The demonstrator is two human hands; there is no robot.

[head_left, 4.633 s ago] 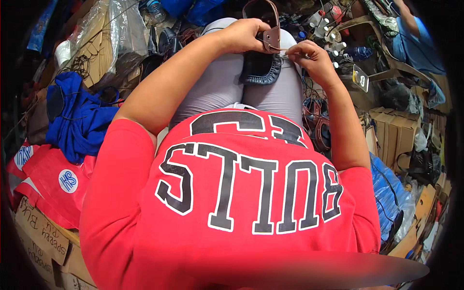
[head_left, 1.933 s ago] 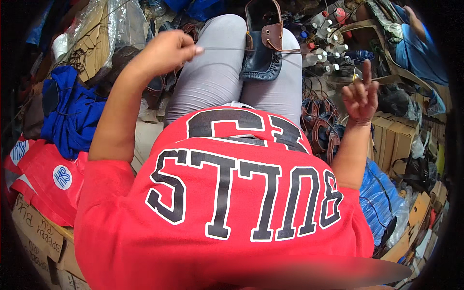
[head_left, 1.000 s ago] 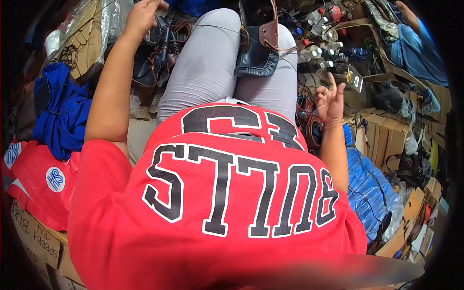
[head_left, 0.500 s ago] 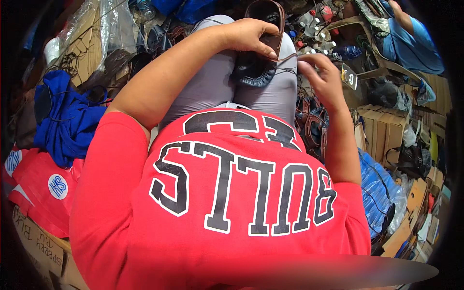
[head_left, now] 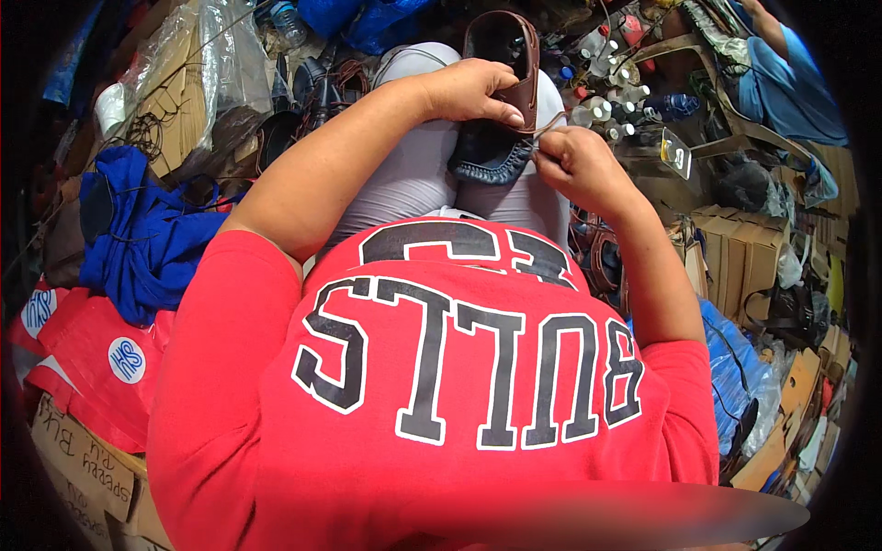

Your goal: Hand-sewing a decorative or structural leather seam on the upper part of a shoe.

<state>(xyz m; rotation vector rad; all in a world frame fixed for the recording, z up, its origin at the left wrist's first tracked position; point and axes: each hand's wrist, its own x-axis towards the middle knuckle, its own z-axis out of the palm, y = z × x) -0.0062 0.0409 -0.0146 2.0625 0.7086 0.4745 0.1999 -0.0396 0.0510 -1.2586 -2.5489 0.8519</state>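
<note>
A moccasin-style shoe (head_left: 494, 162) rests on my grey-trousered lap, toe towards me. Its collar is brown, and the dark toe has puckered stitching round it. My left hand (head_left: 478, 92) is closed on the shoe's left side, thumb across its middle. My right hand (head_left: 581, 170) is closed in a pinch against the shoe's right edge. A thin brown lace (head_left: 554, 123) runs from that edge to the pinching fingers, which partly hide it.
Small bottles with white caps (head_left: 602, 110) stand beyond my right knee. Flattened cardboard boxes (head_left: 735, 253) and blue plastic (head_left: 726, 367) lie to the right. Blue cloth (head_left: 138, 234) and a red bag (head_left: 96, 367) are on the left. Another person's blue sleeve (head_left: 790, 92) shows at upper right.
My right hand has moved left and slightly down, from holding the lace out beside the shoe to the shoe's edge. My left hand keeps its hold; the whole view has shifted slightly.
</note>
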